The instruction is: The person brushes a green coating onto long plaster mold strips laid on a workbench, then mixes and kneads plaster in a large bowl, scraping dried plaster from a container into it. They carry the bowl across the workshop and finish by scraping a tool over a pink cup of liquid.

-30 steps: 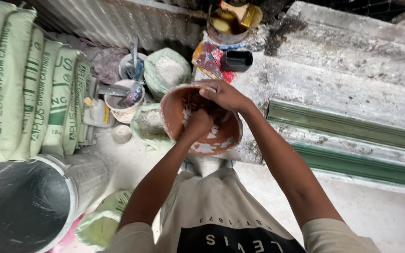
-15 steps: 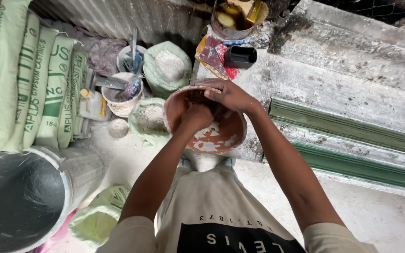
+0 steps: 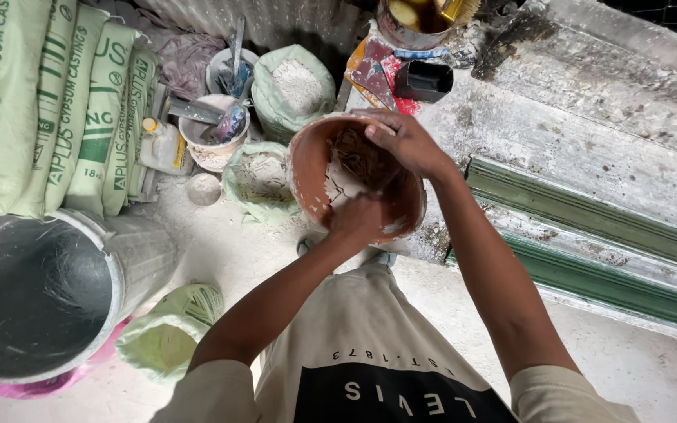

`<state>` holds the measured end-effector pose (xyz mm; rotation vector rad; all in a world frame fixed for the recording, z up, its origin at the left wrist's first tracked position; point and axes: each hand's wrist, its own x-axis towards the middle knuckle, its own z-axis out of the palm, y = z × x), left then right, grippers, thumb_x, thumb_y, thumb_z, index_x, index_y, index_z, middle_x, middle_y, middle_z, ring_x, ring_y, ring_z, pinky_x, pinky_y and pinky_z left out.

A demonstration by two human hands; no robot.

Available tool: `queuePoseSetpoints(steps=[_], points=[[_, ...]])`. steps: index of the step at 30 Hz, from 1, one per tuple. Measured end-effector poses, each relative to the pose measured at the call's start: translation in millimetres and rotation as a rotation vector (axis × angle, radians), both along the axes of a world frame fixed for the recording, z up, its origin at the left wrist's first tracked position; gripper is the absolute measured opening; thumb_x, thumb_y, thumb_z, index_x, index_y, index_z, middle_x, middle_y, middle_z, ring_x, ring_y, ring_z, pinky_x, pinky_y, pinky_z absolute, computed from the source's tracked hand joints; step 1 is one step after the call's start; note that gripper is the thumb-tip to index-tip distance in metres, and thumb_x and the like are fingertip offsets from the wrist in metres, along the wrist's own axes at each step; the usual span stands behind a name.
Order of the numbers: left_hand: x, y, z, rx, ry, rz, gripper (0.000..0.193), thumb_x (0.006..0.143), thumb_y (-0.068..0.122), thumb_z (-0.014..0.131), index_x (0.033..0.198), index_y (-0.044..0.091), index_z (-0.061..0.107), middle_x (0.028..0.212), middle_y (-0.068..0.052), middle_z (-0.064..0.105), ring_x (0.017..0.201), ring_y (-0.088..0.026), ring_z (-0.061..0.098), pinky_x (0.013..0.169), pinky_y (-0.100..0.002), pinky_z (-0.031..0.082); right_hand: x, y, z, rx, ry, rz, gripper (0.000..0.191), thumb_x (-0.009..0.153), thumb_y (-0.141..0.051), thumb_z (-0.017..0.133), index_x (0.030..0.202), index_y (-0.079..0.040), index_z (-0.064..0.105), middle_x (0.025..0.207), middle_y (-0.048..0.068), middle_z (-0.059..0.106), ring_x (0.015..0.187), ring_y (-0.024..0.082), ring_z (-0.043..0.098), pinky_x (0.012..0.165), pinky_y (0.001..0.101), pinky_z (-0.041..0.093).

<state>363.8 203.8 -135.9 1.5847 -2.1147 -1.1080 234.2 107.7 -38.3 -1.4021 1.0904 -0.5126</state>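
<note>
The left hand (image 3: 360,218) was inside the near side of an orange-brown bowl (image 3: 307,168), fingers curled down into the pale plaster caked on its wall; whether they gripped anything could not be told. Far to the left of that hand stood a stack of pale green sacks (image 3: 48,102), and below them, nearer the person, a big grey bucket (image 3: 123,274) whose dark inside looked bare but for a thin crust. A small green bag (image 3: 170,333) lay against the bucket's base. Closer to the hand sat a white tub (image 3: 209,153) holding tools and grey paste, with another tub (image 3: 225,66) behind it, and two open green bags of white powder: one (image 3: 256,176) just left of the bowl, one (image 3: 295,82) beyond it. The bowl itself rested on the edge of a dusty bench (image 3: 558,141), smeared inside with white and brown residue. The right hand (image 3: 407,141) lay over the bowl's far rim, fingers bent loosely over the edge and touching it. Beyond that hand stood a black cup (image 3: 425,80) and a pot (image 3: 413,19) of yellowish pieces.
</note>
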Motion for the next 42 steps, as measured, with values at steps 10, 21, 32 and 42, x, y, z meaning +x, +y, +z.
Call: queuePoseSetpoints(steps=[10, 21, 32, 42], points=[[8, 1, -20, 0.039, -0.189, -0.053, 0.023, 0.095, 0.015, 0.054, 0.099, 0.002, 0.072, 0.101, -0.022, 0.074, 0.093, -0.038, 0.073, 0.078, -0.05, 0.058, 1, 5, -8, -0.015, -0.095, 0.016, 0.045, 0.102, -0.029, 0.062, 0.141, -0.006, 0.062, 0.136, 0.009, 0.066, 0.123, 0.018, 0.06, 0.11, 0.0335, 0.047], [26, 17, 7, 0.008, -0.143, -0.132, 0.031, 0.091, 0.027, 0.064, 0.103, -0.002, 0.065, 0.097, -0.025, 0.071, 0.093, -0.044, 0.071, 0.077, -0.055, 0.055, -11, 0, -15, -0.024, -0.1, -0.125, 0.045, 0.102, -0.03, 0.061, 0.141, -0.008, 0.063, 0.126, 0.005, 0.069, 0.114, 0.015, 0.063, 0.103, 0.0319, 0.051], [60, 49, 24, -0.098, -0.051, -0.184, 0.042, 0.09, 0.009, 0.063, 0.129, -0.004, 0.057, 0.091, -0.026, 0.071, 0.079, -0.041, 0.071, 0.067, -0.051, 0.055, -18, -6, -30, -0.07, -0.097, -0.28, 0.043, 0.103, -0.03, 0.063, 0.139, -0.007, 0.065, 0.119, 0.004, 0.071, 0.108, 0.013, 0.062, 0.099, 0.0297, 0.05], [82, 67, 28, -0.291, -0.301, -0.223, 0.036, 0.101, 0.017, 0.054, 0.13, -0.004, 0.053, 0.08, -0.016, 0.069, 0.066, -0.029, 0.074, 0.053, -0.04, 0.059, -14, -8, -29, -0.075, 0.008, -0.35, 0.041, 0.101, -0.031, 0.062, 0.136, -0.01, 0.065, 0.103, -0.002, 0.071, 0.072, 0.006, 0.059, 0.052, 0.0244, 0.048]])
